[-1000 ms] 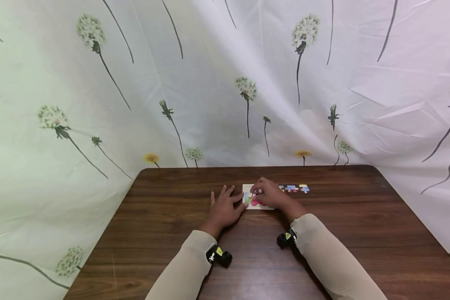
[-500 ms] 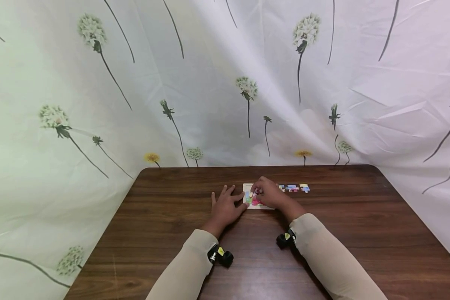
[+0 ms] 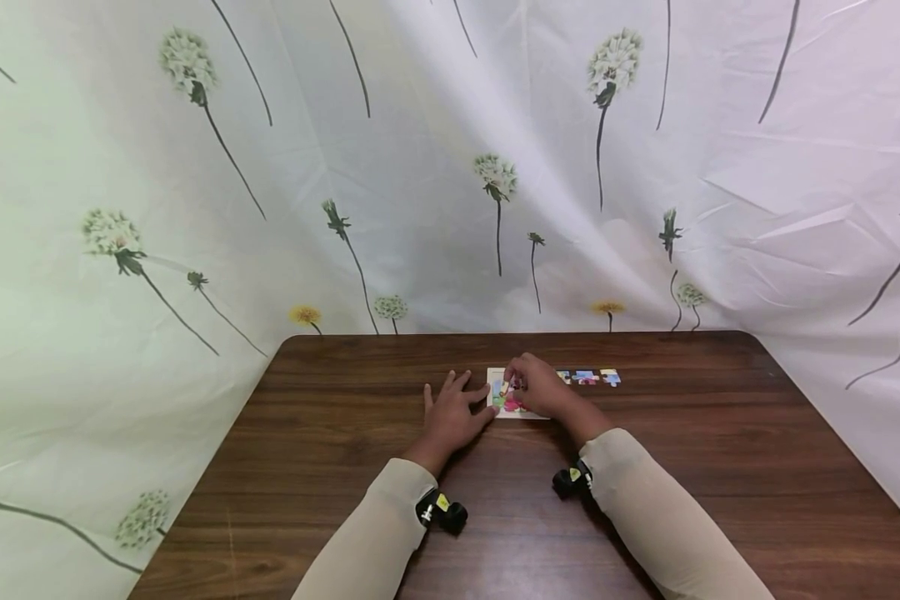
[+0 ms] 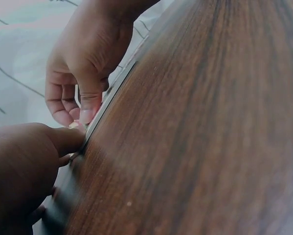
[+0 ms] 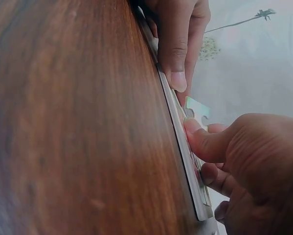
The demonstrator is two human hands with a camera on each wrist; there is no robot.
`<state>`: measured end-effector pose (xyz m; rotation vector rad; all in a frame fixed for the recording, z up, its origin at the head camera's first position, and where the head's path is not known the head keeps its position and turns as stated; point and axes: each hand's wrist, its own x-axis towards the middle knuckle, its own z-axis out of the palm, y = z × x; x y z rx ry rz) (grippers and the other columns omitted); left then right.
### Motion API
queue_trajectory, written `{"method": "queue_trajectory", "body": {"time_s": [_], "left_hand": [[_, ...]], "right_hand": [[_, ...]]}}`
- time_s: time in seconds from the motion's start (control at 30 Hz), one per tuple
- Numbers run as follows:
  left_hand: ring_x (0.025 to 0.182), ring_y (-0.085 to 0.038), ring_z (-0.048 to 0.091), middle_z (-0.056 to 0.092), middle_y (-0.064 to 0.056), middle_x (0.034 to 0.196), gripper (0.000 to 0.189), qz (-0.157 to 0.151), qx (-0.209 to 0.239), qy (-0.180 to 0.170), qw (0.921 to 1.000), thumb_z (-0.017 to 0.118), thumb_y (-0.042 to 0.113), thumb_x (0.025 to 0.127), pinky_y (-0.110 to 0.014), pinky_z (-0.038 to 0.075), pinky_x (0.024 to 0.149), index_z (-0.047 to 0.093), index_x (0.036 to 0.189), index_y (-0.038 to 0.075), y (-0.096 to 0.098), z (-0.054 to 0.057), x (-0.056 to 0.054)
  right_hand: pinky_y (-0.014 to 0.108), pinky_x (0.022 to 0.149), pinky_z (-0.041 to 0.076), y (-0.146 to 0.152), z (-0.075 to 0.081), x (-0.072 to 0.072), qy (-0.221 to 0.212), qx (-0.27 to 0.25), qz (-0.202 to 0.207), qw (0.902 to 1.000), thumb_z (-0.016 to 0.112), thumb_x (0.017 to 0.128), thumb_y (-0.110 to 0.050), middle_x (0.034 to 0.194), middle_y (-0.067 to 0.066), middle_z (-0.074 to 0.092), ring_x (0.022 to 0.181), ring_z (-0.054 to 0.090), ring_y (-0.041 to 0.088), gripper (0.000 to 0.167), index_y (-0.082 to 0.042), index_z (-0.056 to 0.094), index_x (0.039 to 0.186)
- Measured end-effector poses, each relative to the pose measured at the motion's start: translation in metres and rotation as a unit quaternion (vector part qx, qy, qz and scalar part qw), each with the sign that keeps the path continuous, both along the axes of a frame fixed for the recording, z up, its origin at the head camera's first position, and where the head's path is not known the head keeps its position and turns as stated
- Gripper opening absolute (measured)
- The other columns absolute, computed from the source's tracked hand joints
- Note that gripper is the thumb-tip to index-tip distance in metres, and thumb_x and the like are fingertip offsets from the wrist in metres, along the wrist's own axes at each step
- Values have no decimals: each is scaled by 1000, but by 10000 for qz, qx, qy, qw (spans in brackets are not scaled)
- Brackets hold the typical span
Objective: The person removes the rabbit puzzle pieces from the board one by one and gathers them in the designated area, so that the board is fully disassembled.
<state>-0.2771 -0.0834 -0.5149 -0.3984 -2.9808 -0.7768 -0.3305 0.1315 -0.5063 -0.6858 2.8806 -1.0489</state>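
Note:
A small picture puzzle board (image 3: 521, 416) with a pale frame lies near the table's back edge, part of its pink and green picture showing. My left hand (image 3: 450, 417) rests at its left side with spread fingers, the thumb at the near corner and the index finger at the left edge. Over the board, my right hand (image 3: 543, 392) pinches a jigsaw piece between thumb and fingers. In the right wrist view that jigsaw piece (image 5: 199, 107) stands tilted up from the board, its notched edge visible. The right hand covers much of the board in the head view.
Several loose jigsaw pieces (image 3: 586, 377) lie in a row right of the board, partly behind the right hand. The brown wooden table (image 3: 360, 433) ends at a white dandelion-print curtain (image 3: 427, 208) at the back.
The jigsaw piece in the right fingertips has turned slightly and shows a narrower face in the head view. The left hand keeps its place at the board.

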Motion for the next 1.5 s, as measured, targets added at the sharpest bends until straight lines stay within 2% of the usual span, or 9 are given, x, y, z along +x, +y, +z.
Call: {"method": "queue_trajectory", "body": {"time_s": [0.23, 0.4, 0.67, 0.87, 1.3, 1.5], "left_hand": [[168, -41, 29, 45, -13, 174, 51, -27, 46, 26, 10000, 68, 53, 106, -79, 10, 131, 69, 150, 29, -1, 0, -1], [168, -41, 29, 46, -13, 173, 50, -19, 68, -11, 10000, 69, 52, 105, -79, 10, 131, 70, 150, 28, -1, 2, 1], [168, -40, 29, 46, -13, 173, 51, 14, 31, -41, 10000, 69, 53, 105, -79, 9, 131, 69, 150, 29, 1, 2, 0], [169, -40, 27, 44, -12, 174, 52, 1, 51, -92, 9999, 68, 53, 106, -79, 7, 132, 68, 152, 29, 0, -1, -2], [169, -40, 28, 44, -11, 174, 52, -10, 37, -18, 10000, 68, 53, 106, -78, 8, 132, 68, 152, 30, 0, -1, -1], [169, -40, 29, 45, -12, 174, 52, -12, 18, 19, 10000, 69, 53, 106, -78, 10, 132, 68, 152, 29, 0, -1, 1]], "right_hand": [[31, 73, 51, -1, 1, 1, 169, -195, 148, 9996, 85, 93, 1, 94, 6, 65, 83, 59, 16, 23, -11, 66, 98], [28, 69, 51, 1, 3, 2, 108, -336, 321, 9989, 81, 94, 3, 87, 2, 67, 77, 59, 12, 21, -12, 67, 97], [28, 71, 50, 8, 12, 4, -22, -754, 184, 9970, 78, 101, -6, 94, 4, 71, 82, 60, 13, 7, -10, 72, 103], [28, 75, 51, 13, 18, 5, -128, -893, 176, 9958, 78, 102, -7, 95, 5, 72, 85, 61, 15, 5, -9, 74, 104], [33, 82, 54, 41, 26, 15, -23, -769, -5, 9970, 79, 100, -6, 95, 6, 72, 89, 62, 17, 5, -8, 75, 103], [29, 79, 53, 60, 22, 18, 69, -734, -133, 9972, 79, 100, -5, 93, 6, 72, 87, 61, 16, 5, -7, 75, 102]]}}
